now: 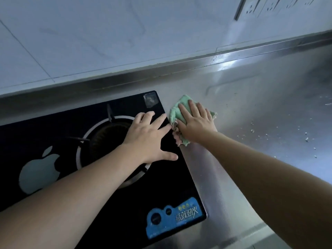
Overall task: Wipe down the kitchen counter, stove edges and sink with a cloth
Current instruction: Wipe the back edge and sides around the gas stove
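cloth [181, 112]: soft and floppy, on the desk [251, 123] right beside the stove [170, 177] edge
right hand [195, 121]: flat, fingers straight, pressing it down
left hand [149, 137]: spread flat on stove, holding nothing
grip: palm pressure probably beats pinching

Wall tiles [107, 42]: pale, thin dark joints, well beyond the left fingers [161, 121] and the right fingers [193, 106].
Socket panel [269, 6]: on the wall, far past the right fingers and to their right, blurred.
Crumbs [252, 131]: small white bits scattered right of the right fingers, apart from them.
Clear sticker [150, 99]: just beyond the left fingers, peeling.
Burner ring [100, 126]: left of the left fingers, partly hidden.
Apple logo [39, 173]: white, well left of the left fingers.
Blue label [174, 217]: well behind the left fingers, printed characters.
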